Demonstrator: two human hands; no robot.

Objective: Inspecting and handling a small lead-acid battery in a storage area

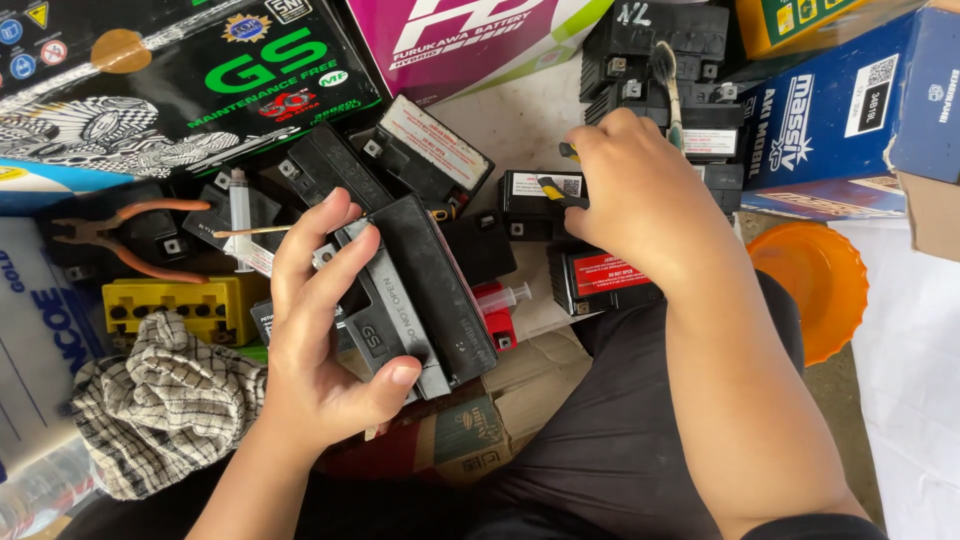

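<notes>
Your left hand (320, 340) grips a small black battery (415, 300), fingers wrapped over its top edge and thumb pressed against the near face. That tilts its top away from you and steadies it above your lap, over a flattened cardboard box (480, 420). Your right hand (640, 195) is closed around a tool with a yellow-and-black handle (553, 187). It reaches down among the other black batteries (540, 200) lying ahead of you, and its tip is hidden behind your fingers. A brush (668, 85) stands up just behind that hand. Orange-handled pliers (110, 240) and a checked cloth (160, 400) lie off to your left, within easy reach, and an orange bowl (815, 285) sits to your right.
</notes>
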